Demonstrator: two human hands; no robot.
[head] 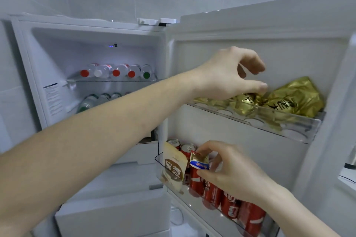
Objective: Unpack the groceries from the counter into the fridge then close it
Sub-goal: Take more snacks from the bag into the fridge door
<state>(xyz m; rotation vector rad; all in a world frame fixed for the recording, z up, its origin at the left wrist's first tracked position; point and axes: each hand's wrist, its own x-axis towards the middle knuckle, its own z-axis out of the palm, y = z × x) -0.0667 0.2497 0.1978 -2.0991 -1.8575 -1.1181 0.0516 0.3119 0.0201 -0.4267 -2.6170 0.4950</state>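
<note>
Stocking fridge door. Left hand (229,75) empty, fingers loosely spread above gold packets (289,100) in upper-right door shelf (300,127). Right hand (229,171) pinches small foil pack (199,162), lower centre, over red cans (213,194). Next, likely: set pack down in a door shelf.

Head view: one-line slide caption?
Left hand hovers open over gold packets in door shelf; right hand pinches small foil pack.

Bright, cool light w/ ceiling-lamp glare above left hand (229,75); soft blur overall, wide-angle bending at edges.
</note>
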